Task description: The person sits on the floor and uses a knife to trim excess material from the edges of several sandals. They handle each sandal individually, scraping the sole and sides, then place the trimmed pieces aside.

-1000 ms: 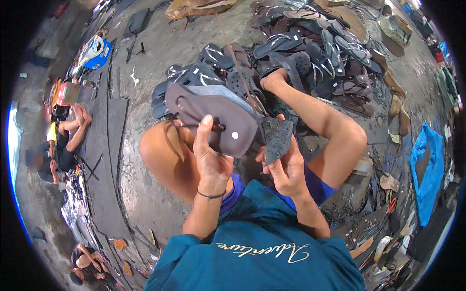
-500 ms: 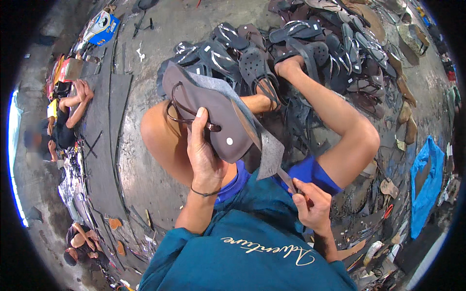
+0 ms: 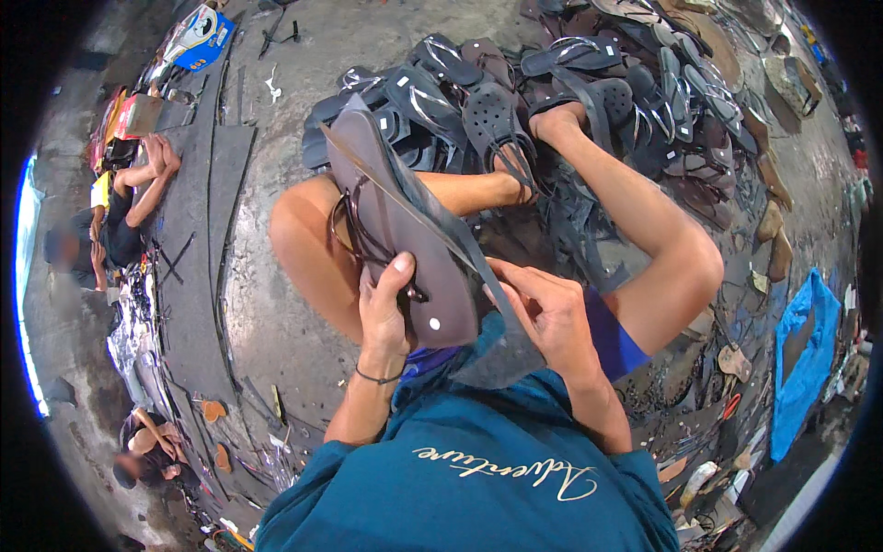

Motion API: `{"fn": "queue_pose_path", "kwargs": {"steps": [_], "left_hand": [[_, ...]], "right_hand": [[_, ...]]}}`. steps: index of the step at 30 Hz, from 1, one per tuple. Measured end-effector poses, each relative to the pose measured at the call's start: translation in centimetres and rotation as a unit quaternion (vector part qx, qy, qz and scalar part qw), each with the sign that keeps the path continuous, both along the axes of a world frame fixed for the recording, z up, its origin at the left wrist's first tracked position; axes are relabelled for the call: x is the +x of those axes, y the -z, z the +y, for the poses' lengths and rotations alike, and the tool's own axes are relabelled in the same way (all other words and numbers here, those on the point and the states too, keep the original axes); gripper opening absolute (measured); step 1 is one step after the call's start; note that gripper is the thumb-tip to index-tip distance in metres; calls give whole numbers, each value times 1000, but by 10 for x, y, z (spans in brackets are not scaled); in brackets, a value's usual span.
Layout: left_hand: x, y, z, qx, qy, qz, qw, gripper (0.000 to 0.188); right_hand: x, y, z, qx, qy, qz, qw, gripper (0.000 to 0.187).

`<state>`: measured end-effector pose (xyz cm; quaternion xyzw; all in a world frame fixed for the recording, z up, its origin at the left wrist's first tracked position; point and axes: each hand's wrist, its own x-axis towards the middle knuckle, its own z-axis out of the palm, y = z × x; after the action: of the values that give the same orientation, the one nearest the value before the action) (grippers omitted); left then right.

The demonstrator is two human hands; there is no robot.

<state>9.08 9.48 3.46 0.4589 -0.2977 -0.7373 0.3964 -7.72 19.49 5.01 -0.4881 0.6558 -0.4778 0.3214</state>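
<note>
My left hand [image 3: 386, 313] grips a dark brown flip-flop [image 3: 418, 248] around its heel half, thumb on top beside the shiny brown strap [image 3: 354, 225]. The sole is tilted, with its toe pointing away from me, and a round white sticker lies near the heel. A thin grey strip of sheet [image 3: 441, 216] stands loose along the sole's right edge, and a wider flap of it [image 3: 501, 359] hangs toward my lap. My right hand [image 3: 552, 317] is closed at that edge beside the heel, fingers pinched on a narrow, thin blade-like piece, mostly hidden.
Beyond my legs lies a heap of dark sandals and clogs [image 3: 589, 101]. Flat dark sheets [image 3: 193, 248] cover the floor at left, where two other people sit. Scraps and a blue plastic sheet [image 3: 800, 368] lie at right. A blue box [image 3: 202, 41] stands far left.
My right hand has moved up and left, from below the hanging sheet to the flip-flop's edge. The flip-flop has tilted, and the grey strip now stands away along its side.
</note>
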Motion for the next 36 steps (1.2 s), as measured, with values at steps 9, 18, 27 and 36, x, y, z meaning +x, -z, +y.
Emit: {"fn": "queue_pose_path", "kwargs": {"steps": [9, 18, 27, 36], "left_hand": [[23, 12, 4, 13, 19, -21, 1000, 60], [24, 3, 12, 31, 34, -10, 999, 64], [8, 9, 9, 21, -9, -20, 1000, 51], [15, 15, 30, -12, 27, -54, 998, 58]], "right_hand": [[-10, 9, 41, 61, -56, -20, 996, 28], [13, 39, -26, -2, -37, -34, 999, 33], [26, 51, -73, -52, 26, 74, 996, 40], [23, 90, -151, -73, 102, 23, 992, 30]]}}
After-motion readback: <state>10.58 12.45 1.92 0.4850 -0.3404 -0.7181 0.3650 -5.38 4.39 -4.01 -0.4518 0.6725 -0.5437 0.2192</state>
